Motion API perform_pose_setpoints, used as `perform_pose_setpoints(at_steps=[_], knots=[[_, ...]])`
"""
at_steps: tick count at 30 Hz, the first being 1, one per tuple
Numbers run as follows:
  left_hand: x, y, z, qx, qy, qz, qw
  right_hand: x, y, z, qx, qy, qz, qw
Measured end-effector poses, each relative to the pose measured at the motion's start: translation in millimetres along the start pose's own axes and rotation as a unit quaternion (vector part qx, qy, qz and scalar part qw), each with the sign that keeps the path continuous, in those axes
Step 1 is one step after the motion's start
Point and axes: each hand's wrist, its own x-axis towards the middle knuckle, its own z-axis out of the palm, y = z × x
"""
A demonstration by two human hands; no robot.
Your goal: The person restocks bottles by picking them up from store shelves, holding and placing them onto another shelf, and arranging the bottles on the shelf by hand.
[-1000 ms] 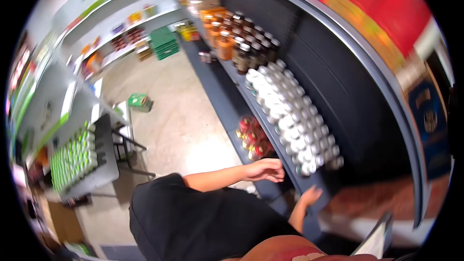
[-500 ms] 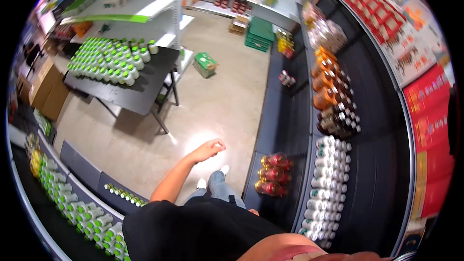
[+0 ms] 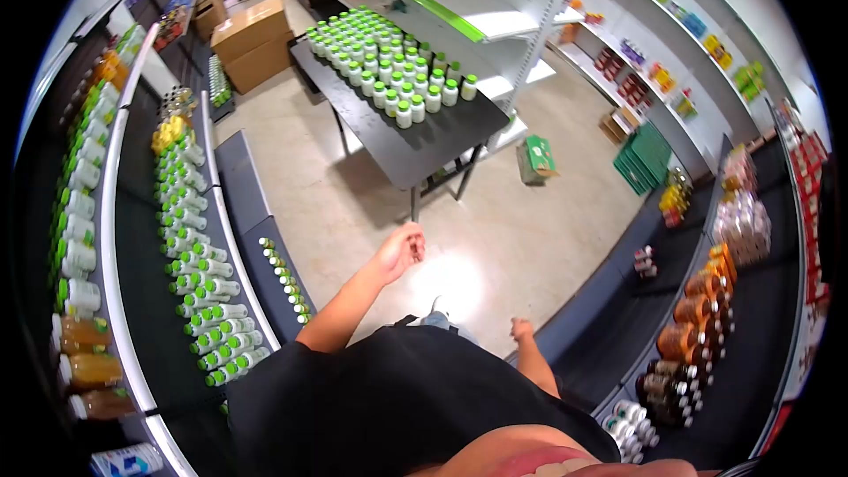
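above the floor [image 3: 574,221], before the near corner of the counter [image 3: 415,155], the left hand [image 3: 404,250] is held out in the air, fingers loosely curled and partly open, nothing seen in its grasp. in this view it covers the lower end of a counter leg; they look apart, though the gap is hard to judge. the right hand [image 3: 522,329] is out at the body's other side, near the low edge of the right shelf [image 3: 583,309]; it is too small to tell how open it is or whether it has hold of anything.

the bottles [image 3: 384,73], white with green caps, stand upright in close rows over the far part of the counter, well apart from both hands. on the left shelf [image 3: 141,283] are shelf bottles [image 3: 205,287] with the same caps, and jars [image 3: 93,369] at its near end; small bottles [image 3: 284,280] line the low ledge. a carton [image 3: 252,46] stands left of the counter, a green box [image 3: 537,159] right of it on the floor, with crates [image 3: 642,159] beyond. cans [image 3: 629,427], dark bottles [image 3: 667,389] and orange bottles [image 3: 680,342] fill the right shelf.
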Motion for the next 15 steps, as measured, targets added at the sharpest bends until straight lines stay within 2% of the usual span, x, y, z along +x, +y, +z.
perform_pose_setpoints(at_steps=[3,5,7,10,13,14,15], knots=[[20,34,-1,-0.126,0.051,0.070,0.988,74,-80,-10,0.126,0.024,-0.088,0.988],[24,58,6,-0.163,0.062,0.124,0.977,96,-135,-8,0.137,0.007,-0.126,0.983],[28,67,-3,-0.135,0.118,0.184,0.966,115,-174,8,0.134,-0.027,-0.149,0.979],[31,70,-48,-0.119,0.197,0.248,0.941,127,-182,47,0.070,-0.106,-0.147,0.981],[28,42,-169,0.109,0.365,0.283,0.880,133,-171,96,-0.065,-0.218,-0.125,0.966],[26,16,-225,0.280,0.425,0.327,0.797,122,-175,105,-0.104,-0.247,-0.115,0.957],[11,-17,-271,0.440,0.468,0.352,0.681,106,-181,112,-0.109,-0.274,-0.098,0.950]])
